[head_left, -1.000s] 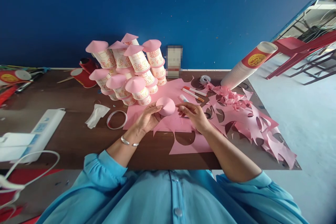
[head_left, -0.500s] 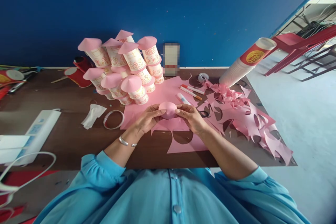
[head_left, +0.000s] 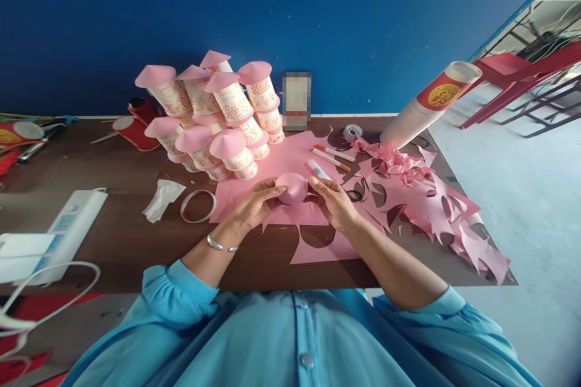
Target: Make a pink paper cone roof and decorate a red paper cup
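- A person in a blue shirt is pinching a small pink paper cone (head_left: pixel 293 188) between both hands above the middle of the bench (head_left: pixel 136 236), over a sheet of pink paper (head_left: pixel 290 160).
- The left hand (head_left: pixel 255 202) is clamping the cone's left rim with thumb and fingertips; the right hand (head_left: pixel 333 201) is closing on its right side, so both hands are clamped on the cone.
- Done well, the shaping calls for light, even pressure at the overlapping seam, so that the thin paper is holding its curve without creasing.
- The cone is looking smooth, rounded and matte pink, its tip pointing away from the person; whether the seam is glued cannot be told.
- A glue stick (head_left: pixel 318 169) is lying just beyond the right hand, two markers (head_left: pixel 333 156) farther back.
- Paper cups topped with pink cones (head_left: pixel 213 115) are piling up toward the far edge, a tape ring (head_left: pixel 198 205) is lying to the left, and cut-out scraps (head_left: pixel 436 205) are covering the right side.
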Motion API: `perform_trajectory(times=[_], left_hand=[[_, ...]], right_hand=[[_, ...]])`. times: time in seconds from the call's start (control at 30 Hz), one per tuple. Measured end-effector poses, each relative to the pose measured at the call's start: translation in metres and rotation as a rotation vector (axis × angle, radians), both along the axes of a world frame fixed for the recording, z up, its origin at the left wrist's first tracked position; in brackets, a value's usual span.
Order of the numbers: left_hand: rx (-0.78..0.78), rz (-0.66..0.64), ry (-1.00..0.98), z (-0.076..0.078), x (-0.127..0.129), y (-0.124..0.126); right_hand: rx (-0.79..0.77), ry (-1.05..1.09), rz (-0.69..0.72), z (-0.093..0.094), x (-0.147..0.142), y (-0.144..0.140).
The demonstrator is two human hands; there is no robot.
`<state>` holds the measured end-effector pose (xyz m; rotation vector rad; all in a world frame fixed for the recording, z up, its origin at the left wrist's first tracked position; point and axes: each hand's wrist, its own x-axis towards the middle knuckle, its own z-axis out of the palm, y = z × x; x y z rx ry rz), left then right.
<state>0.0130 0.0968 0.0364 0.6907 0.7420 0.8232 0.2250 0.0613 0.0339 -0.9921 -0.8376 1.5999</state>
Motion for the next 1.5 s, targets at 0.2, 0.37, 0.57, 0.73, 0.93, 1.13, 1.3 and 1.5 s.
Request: perform_trajectory(times=[0.2,0.37,0.57,0.73,0.93,1.13,1.3,1.5], left_hand=[[-0.031,-0.003,0.009,0.003,0.001,-0.001],[-0.02,-0.015,0.048,0.002,0.001,-0.003],[-0.017,-0.049,0.101,0.001,0.002,-0.003],[-0.009,-0.069,0.112,0.0,0.003,-0.004],[0.006,-0.063,0.126,-0.002,0.003,-0.006],[-0.005,-0.054,0.084,-0.001,0.003,-0.002],[-0.035,-0.052,0.059,0.0,0.004,-0.001],[-0.09,0.017,-0.001,0.004,0.005,-0.002]], right_hand=[[-0.022,0.009,0.122,0.007,-0.003,-0.002],[-0.007,0.036,0.189,0.007,-0.006,-0.003],[-0.016,0.025,0.179,0.008,-0.006,-0.004],[-0.001,0.013,0.188,0.01,-0.007,-0.003],[0.032,0.015,0.198,0.012,-0.006,-0.004],[0.007,0.002,0.145,0.012,-0.004,-0.003],[-0.016,0.026,0.009,0.006,0.001,0.001],[-0.036,0.031,0.008,0.002,0.001,0.002]])
